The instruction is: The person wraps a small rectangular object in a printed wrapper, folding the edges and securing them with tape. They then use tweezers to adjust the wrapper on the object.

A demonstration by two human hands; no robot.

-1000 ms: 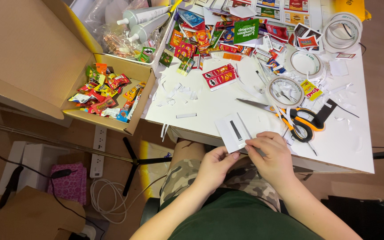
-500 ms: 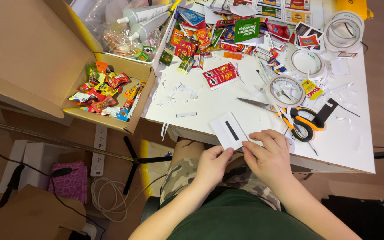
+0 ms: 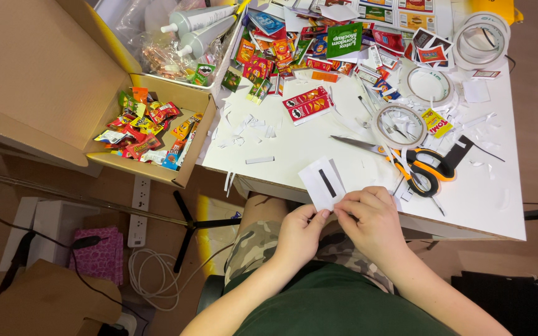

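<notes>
Both hands pinch a small white paper piece (image 3: pixel 324 180) with a black stripe at the near edge of the white table (image 3: pixel 493 205). My left hand (image 3: pixel 300 233) holds its lower edge with thumb and fingers. My right hand (image 3: pixel 375 218) grips it from the right side. Orange-handled scissors (image 3: pixel 406 163) lie on the table just beyond my right hand, blades pointing left. Paper scraps are scattered around them.
An open cardboard box (image 3: pixel 175 177) with small colourful packets sits at the left of the table. Tape rolls (image 3: pixel 398 126) and several printed miniature packages (image 3: pixel 306 104) cover the far side. Cables and a power strip (image 3: pixel 138 211) lie on the floor below.
Both hands have shifted the white paper piece slightly and the fingers have regripped its lower edge. Everything else on the table stays where it was.
</notes>
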